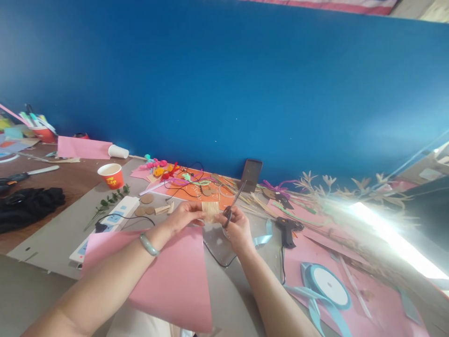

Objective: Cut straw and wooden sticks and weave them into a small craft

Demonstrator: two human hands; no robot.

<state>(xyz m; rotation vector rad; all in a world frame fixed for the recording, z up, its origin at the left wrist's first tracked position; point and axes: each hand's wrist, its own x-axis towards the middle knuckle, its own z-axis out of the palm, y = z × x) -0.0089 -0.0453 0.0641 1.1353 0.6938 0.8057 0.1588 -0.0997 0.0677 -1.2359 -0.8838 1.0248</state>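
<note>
My left hand point(182, 216), with a pale green bangle point(149, 245) on the wrist, pinches a small tan piece that looks like wound raffia or straw point(210, 209). My right hand point(237, 225) is closed round the handles of a pair of scissors point(234, 201), whose blades point up and to the right, beside the tan piece. Both hands hover above a pink paper sheet point(175, 281) lying on the grey table mat point(59, 234).
A red paper cup point(112, 175), a white power strip point(115, 217), brown card discs point(146, 199), coloured pipe cleaners point(164, 169), a phone point(251, 174) propped at the blue wall, a black glue gun point(287, 229), a light blue ribbon spool point(328, 285) and dried stalks point(351, 206) lie around.
</note>
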